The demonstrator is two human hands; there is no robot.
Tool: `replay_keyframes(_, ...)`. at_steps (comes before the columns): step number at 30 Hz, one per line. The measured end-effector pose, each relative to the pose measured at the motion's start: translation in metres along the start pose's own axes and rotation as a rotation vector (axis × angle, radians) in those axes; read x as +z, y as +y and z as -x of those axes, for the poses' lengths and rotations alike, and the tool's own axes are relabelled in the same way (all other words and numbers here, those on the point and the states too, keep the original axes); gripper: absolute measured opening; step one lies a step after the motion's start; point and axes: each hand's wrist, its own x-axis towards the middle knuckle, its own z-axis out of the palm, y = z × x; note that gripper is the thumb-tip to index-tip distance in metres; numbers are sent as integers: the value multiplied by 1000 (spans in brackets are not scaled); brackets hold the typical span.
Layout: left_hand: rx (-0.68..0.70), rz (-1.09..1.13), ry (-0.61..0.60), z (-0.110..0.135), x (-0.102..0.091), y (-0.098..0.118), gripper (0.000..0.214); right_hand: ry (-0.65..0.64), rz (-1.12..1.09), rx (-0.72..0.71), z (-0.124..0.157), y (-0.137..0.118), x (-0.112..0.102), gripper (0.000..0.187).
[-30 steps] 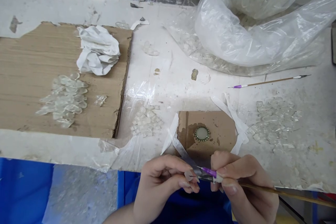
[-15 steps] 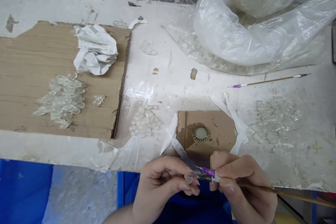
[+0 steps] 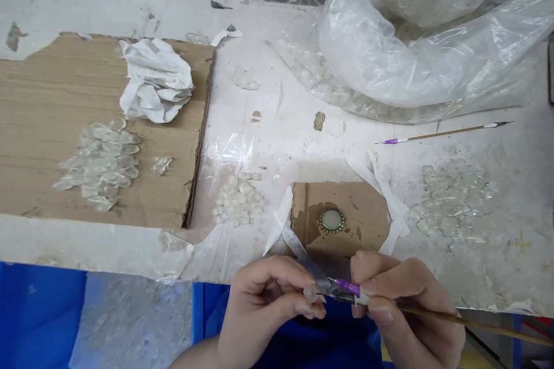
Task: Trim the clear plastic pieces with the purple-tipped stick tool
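Note:
At the near table edge my left hand pinches a small clear piece between thumb and fingers. My right hand grips a thin wooden-handled tool with a purple and white collar, its metal tip touching the clear piece. Just beyond the hands a small round metal setting lies on a brown cardboard patch. A pile of small clear pieces sits on plastic film to the left of that patch.
A large cardboard sheet at left bears a heap of clear drop-shaped pieces and crumpled white paper. More clear pieces lie at right, beside a second thin tool. A bulky plastic bag fills the back right.
Both hands stay at the table edge; the right hand and tool have shifted slightly right and down. Nothing on the table has moved.

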Motion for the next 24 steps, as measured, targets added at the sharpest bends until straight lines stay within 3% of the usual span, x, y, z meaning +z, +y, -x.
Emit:
replay_keyframes(5, 24, -23, 7, 1, -3, 1, 7, 104, 304, -61, -1, 10, -5, 19)
replay_keyframes(9, 44, -75, 24, 1, -2, 1, 9, 98, 565, -90, -4, 18, -10, 23)
replay_keyframes(13, 111, -118, 55, 3, -4, -1, 11, 129, 388, -106, 2, 16, -10, 24)
replay_keyframes(17, 44, -184, 50, 10, -12, -2, 21, 86, 80, -96, 5, 9, -4, 15)
replay_keyframes(24, 38, -245, 19, 15, -18, 0, 33, 6, -40, -69, -3, 5, 3, 14)
